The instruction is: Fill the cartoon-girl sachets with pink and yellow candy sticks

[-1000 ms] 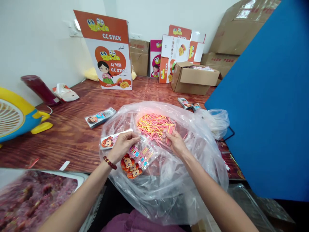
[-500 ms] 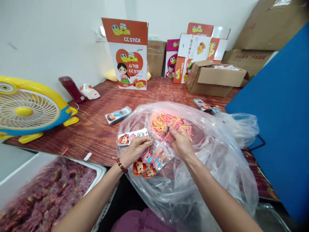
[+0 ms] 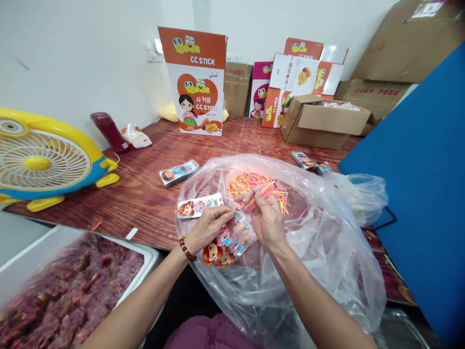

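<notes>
My right hand [image 3: 269,220] is closed around a small bundle of pink and yellow candy sticks [image 3: 259,196], held at a slant. Below it, my left hand [image 3: 209,227], with a beaded bracelet at the wrist, pinches the top edge of a clear printed pouch [image 3: 240,237]. More pouches with a red-haired cartoon girl [image 3: 211,253] lie under that hand. Beyond both hands, a heap of loose pink and yellow sticks [image 3: 241,183] rests in a large clear plastic bag [image 3: 323,242]. A stack of flat printed pouches [image 3: 199,205] sits at the bag's left side.
Another pouch stack [image 3: 178,173] lies on the wooden table [image 3: 145,167]. A yellow fan [image 3: 39,160] stands left, above a white tub [image 3: 150,254] of purplish contents. CC Stick boxes [image 3: 198,82] and an open carton [image 3: 323,126] stand behind. A blue panel [image 3: 410,169] borders the right.
My right hand has turned a little, and the sticks in it lie at a flatter slant. My left hand has shifted slightly right, still pinching the pouch. The view has moved slightly.
</notes>
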Available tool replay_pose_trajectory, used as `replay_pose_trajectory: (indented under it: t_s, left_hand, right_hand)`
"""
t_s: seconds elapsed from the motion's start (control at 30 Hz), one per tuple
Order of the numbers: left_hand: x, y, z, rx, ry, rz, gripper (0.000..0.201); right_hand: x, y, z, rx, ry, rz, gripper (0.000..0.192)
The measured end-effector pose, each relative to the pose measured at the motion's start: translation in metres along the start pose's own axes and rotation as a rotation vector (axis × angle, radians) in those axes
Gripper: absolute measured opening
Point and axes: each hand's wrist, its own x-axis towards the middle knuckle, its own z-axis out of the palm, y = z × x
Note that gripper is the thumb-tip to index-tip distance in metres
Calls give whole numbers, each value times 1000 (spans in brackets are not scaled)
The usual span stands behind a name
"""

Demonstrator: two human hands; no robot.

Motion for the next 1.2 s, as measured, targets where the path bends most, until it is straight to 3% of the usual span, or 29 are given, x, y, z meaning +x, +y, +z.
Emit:
replay_pose_trajectory:
  t_s: [0.27,0.47,0.63,0.73,0.8,0.87,1.0,1.2]
  left_hand:
    - [4,-5,3,-76,22,-20,27]
    - [13,-1,2,-202,54,-13,23]
    - [20,-1,2,-244,112,-11,32]
    - [22,-3,1,-266,160,20,33]
    - [22,-5,1,-282,192,28,33]
    - [21,-6,0,-304,211,18,33]
    - [20,-5,-5,-301,219,18,30]
    - [15,9,-10,-128,267,211,18]
  right_hand:
    - [-8,11,-10,-158,-8,42,18]
    - [0,6,-16,-267,-192,86,19]
    - [6,-3,-19,-420,-202,-34,34]
    - [8,-3,-24,-637,-315,-128,38]
    - [10,-1,-30,-663,-381,-111,42]
    - [13,0,-36,-609,-354,-43,41]
    - [14,-6,-38,-739,-269,-44,12]
    - [18,-15,-27,-799,-273,-145,14]
